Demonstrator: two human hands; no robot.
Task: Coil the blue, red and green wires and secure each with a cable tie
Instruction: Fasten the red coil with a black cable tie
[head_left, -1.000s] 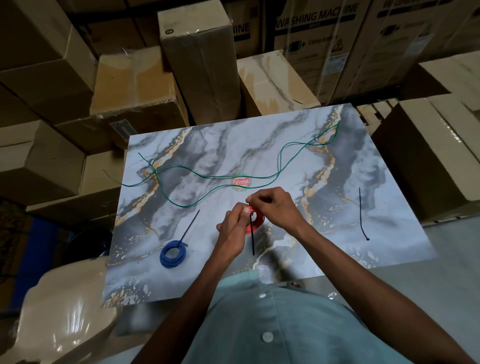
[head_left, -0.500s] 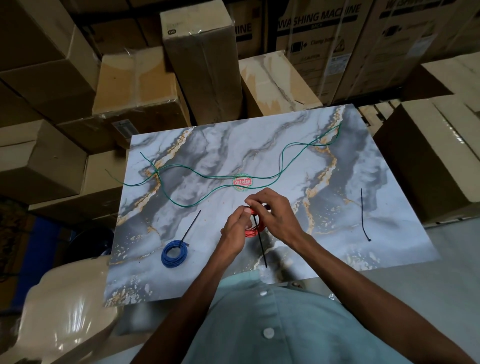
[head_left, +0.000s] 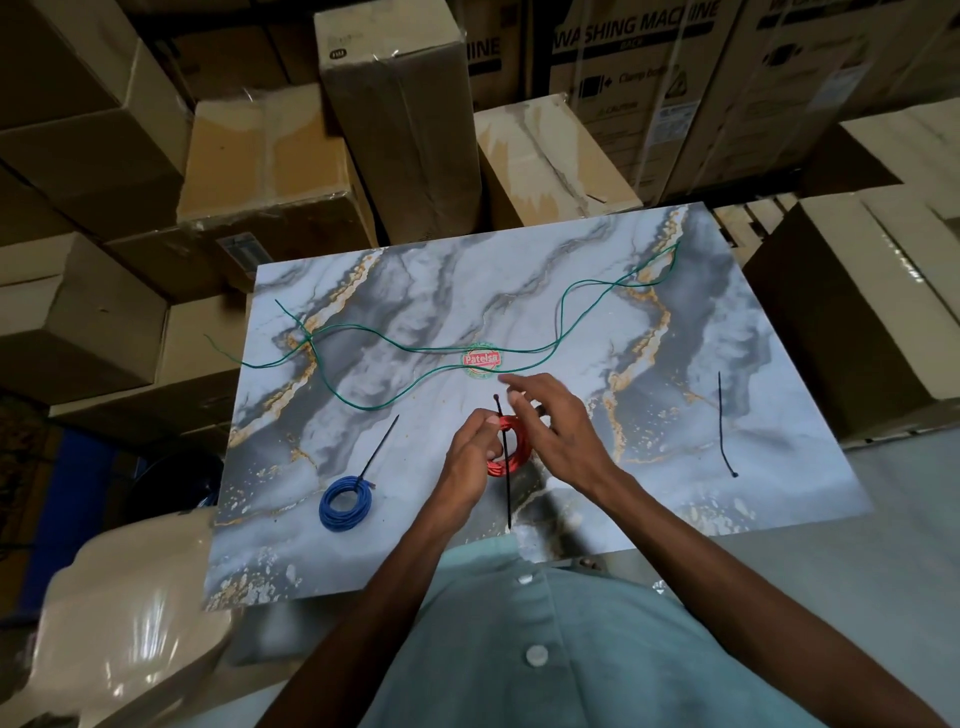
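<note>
A red wire coil (head_left: 511, 451) is pinched by my left hand (head_left: 471, 451) above the marble-patterned board (head_left: 649, 457). A black cable tie (head_left: 505, 467) runs straight across the coil, head at the far end, tail toward me. My right hand (head_left: 558, 426) hovers over the coil's right side with fingers spread, its index finger lifted. The blue wire coil (head_left: 345, 503) lies at the near left with a black tie (head_left: 376, 451) fastened on it. The green wire (head_left: 426, 351) sprawls loose across the far half of the board. A spare black cable tie (head_left: 722, 423) lies at the right.
Cardboard boxes (head_left: 400, 119) crowd the board's far side, left and right. A round red-and-green sticker (head_left: 482, 359) marks the board's middle. A beige plastic-wrapped object (head_left: 119, 623) sits at the near left, beside the board's front edge.
The cable tie has gone from hanging below the coil to lying across it, head now sticking out beyond. My right hand's fingers have opened and lifted off the coil.
</note>
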